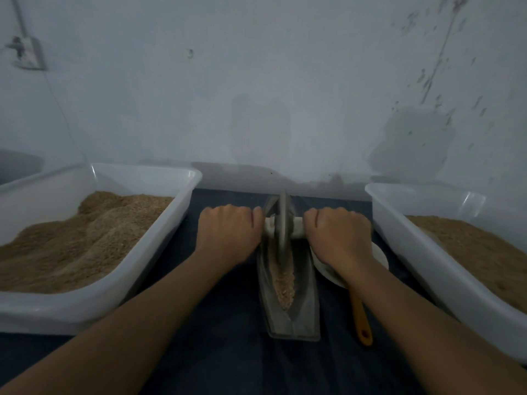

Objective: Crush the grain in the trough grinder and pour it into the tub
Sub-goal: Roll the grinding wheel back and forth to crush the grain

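Head view is showing a dark blue cloth-covered surface (228, 337) running up to a pale, stained wall (256, 95). Lying lengthwise at the middle of the surface is a grey metal boat-shaped trough grinder (305, 315), its pointed near end reaching toward the front edge. Pale tan crushed grain (285, 283) is sitting in the groove of the trough. A grey metal grinding wheel (282, 223) is standing upright on its edge in the far part of the groove, with a whitish cross handle (296, 228) passing through its centre.

The left hand (228, 235) is curling its grip tightly round the left end of the handle, knuckles up. The right hand (339, 235) is doing the same on the right end, so both grips are holding the handle on either side of the wheel. Both forearms are stretching in from the front edge.

A large translucent white plastic tub (176, 220) is sitting along the left edge of the surface, heaped with brown ground grain (85, 240). A second white plastic tub (427, 252) is sitting along the right edge, also holding brown grain (470, 246).

Just right of the trough, partly under the right wrist, a small white dish (380, 255) is resting on the cloth, and an orange-handled utensil (360, 317) is pointing toward the front edge; its head is hidden.
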`<state>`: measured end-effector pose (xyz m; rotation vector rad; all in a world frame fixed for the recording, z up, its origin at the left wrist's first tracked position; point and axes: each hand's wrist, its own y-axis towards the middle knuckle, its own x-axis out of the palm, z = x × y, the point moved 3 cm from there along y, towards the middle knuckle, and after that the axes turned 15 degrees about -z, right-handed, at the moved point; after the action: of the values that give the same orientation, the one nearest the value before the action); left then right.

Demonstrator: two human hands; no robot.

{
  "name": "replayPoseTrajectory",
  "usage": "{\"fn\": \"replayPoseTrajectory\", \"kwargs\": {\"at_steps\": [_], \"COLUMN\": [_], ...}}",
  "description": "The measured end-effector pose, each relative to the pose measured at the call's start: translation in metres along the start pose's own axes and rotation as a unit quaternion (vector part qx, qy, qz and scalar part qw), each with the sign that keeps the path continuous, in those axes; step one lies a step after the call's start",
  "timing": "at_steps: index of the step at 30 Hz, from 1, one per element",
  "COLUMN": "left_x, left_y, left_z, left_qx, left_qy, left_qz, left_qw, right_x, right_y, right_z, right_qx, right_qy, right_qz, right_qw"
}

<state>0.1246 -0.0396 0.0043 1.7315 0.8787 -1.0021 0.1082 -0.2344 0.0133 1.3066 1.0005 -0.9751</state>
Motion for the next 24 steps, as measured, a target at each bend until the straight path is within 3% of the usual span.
{"fn": "replayPoseTrajectory", "kwargs": {"at_steps": [5, 12, 15, 19, 24], "left_x": [-0.006, -0.012, -0.009, 0.002, 0.010], "left_y": [-0.056, -0.065, -0.029, 0.024, 0.054], "left_z": [-0.002, 0.002, 0.002, -0.002, -0.010], "left_qx": [0.011, 0.024, -0.028, -0.036, -0.083], "left_qy": [-0.157, -0.149, -0.134, -0.026, -0.125], "left_qz": [0.071, 0.108, 0.036, -0.090, -0.167], "left_qw": [0.985, 0.983, 0.990, 0.995, 0.974], "right_x": [-0.008, -0.002, -0.001, 0.001, 0.002], "right_y": [-0.055, -0.068, -0.039, 0.014, 0.048], "right_z": [0.003, 0.011, 0.010, 0.004, 0.007], "right_qx": [-0.028, -0.046, -0.023, -0.007, 0.030], "right_qy": [0.037, 0.060, 0.011, -0.068, -0.050], "right_qz": [0.115, 0.134, 0.119, 0.007, -0.070], "right_qw": [0.992, 0.988, 0.993, 0.998, 0.996]}}
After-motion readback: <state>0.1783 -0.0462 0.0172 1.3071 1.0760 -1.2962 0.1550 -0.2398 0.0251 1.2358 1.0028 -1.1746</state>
